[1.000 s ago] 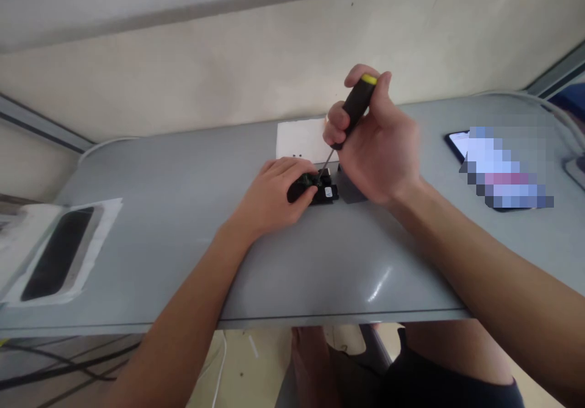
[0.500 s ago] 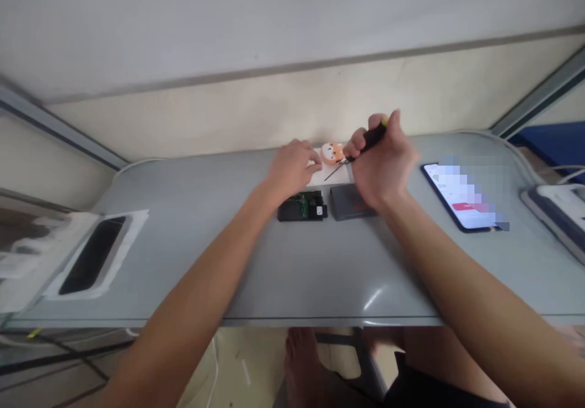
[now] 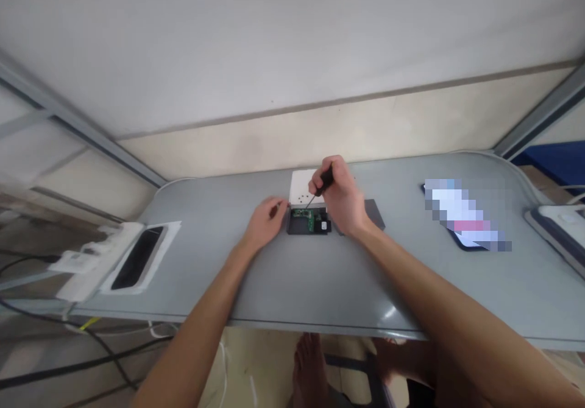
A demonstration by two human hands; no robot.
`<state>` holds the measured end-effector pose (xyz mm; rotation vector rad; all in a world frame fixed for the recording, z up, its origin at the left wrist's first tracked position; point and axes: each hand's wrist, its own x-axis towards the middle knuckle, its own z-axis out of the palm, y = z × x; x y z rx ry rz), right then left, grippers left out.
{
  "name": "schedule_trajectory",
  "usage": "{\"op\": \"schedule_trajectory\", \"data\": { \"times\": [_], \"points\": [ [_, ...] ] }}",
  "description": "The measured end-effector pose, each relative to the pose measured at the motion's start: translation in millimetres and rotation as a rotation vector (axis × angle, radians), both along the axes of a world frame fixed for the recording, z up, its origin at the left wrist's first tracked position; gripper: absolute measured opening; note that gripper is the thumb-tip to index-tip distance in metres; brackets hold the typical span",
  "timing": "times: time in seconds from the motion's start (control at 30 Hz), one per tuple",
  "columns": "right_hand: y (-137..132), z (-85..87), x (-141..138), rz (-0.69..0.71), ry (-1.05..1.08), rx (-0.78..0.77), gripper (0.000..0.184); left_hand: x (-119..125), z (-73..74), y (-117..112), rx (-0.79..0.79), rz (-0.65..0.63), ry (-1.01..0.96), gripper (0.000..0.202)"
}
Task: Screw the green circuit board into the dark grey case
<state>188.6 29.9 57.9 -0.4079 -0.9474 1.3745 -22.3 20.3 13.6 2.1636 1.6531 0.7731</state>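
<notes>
Grey table point(image 3: 292, 286) is spanning the view from left to right, backing onto a pale wall. Both forearms are reaching in from the near edge toward its far middle.

A white tray point(image 3: 137, 256) holding a dark oblong piece is sitting at the far left end of the table, with a white power strip point(image 3: 75, 262) just beside it on the left. A phone point(image 3: 464, 222) with a lit, blurred screen is lying flat on the right, well apart from the hands. A white-and-dark device point(image 3: 560, 228) is showing at the right edge, partly cut off.

A white box point(image 3: 302, 193) is standing at the far middle of the table. Just in front of it, an opened black casing point(image 3: 308, 222) is lying flat, with a green circuit board point(image 3: 307, 214) showing inside. A dark grey cover point(image 3: 372, 213) is lying to the casing's right, mostly under the right wrist.

Right hand point(image 3: 340, 198) is closing in a fist-like grip around the black handle of a screwdriver point(image 3: 320, 189), the thin shaft slanting down and left toward the board. Whether the tip is touching the board is too small to tell.

Left hand point(image 3: 267, 219) is resting on the table just left of the casing, fingers curled loosely; whether they are pinching something small, I cannot tell.
</notes>
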Motion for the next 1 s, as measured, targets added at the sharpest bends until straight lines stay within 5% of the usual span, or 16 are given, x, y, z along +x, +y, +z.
{"op": "schedule_trajectory", "data": {
  "times": [0.2, 0.67, 1.0],
  "points": [
    [25.6, -6.5, -30.7, 0.099, -0.131, 0.071, 0.038, 6.1, -12.8, -6.3, 0.09, -0.114, 0.03, 0.03],
    [20.7, -6.2, -26.2, -0.021, -0.137, -0.002, 0.038, 1.9, -12.5, -13.5, 0.068, -0.166, 0.117, 0.033],
    [19.0, -4.2, -23.3, 0.027, -0.268, 0.047, 0.035, 5.2, -10.8, -14.8, 0.102, -0.192, 0.159, 0.032]
  ]
}}
